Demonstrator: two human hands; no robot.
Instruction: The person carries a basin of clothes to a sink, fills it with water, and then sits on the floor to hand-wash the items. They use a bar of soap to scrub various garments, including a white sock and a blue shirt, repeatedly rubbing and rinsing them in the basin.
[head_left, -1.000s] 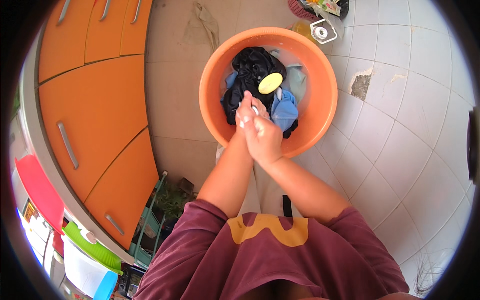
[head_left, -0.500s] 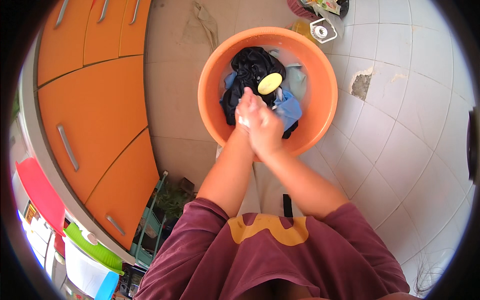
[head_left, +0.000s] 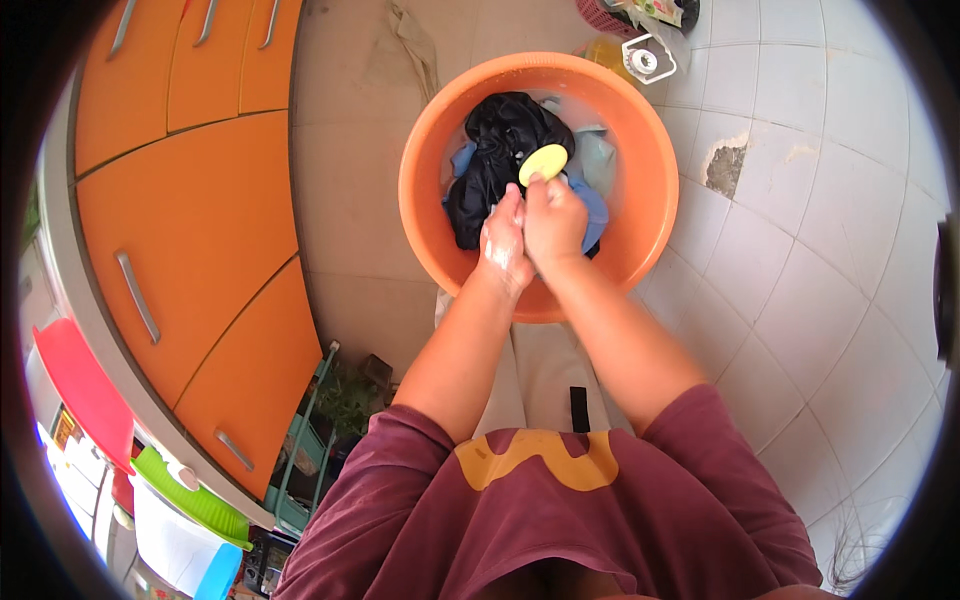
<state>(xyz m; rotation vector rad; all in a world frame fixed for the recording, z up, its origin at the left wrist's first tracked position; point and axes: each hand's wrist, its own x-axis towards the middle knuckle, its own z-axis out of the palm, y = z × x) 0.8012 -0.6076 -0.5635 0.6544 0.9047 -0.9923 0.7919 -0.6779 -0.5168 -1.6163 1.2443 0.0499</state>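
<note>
An orange basin (head_left: pixel 420 210) holds wet laundry in cloudy water. Inside lie a black garment (head_left: pixel 495 135), a blue cloth (head_left: pixel 592 207) and a pale grey-green cloth (head_left: pixel 597 160). Resting on the black garment is a smooth yellow oval that looks like a bar of soap (head_left: pixel 544 163). White suds coat my left hand (head_left: pixel 506 240), which is curled over the basin's near part; its grasp is hidden. My right hand (head_left: pixel 555 218) is a fist close beside it, knuckles up, overlapping the soap's lower edge from this view. What sits in the fist cannot be made out.
Orange cabinets (head_left: pixel 185 210) line the left side. Beyond the basin stands a jug of yellow liquid with a white handle (head_left: pixel 645 63), near a pink basket (head_left: pixel 602 17). A beige cloth (head_left: pixel 412 45) lies on the floor. White tiled wall (head_left: pixel 780 230) rises on the right.
My two hands overlapped before; now they are a little apart side by side. The right hand has moved up and right, closer to the yellow soap.
</note>
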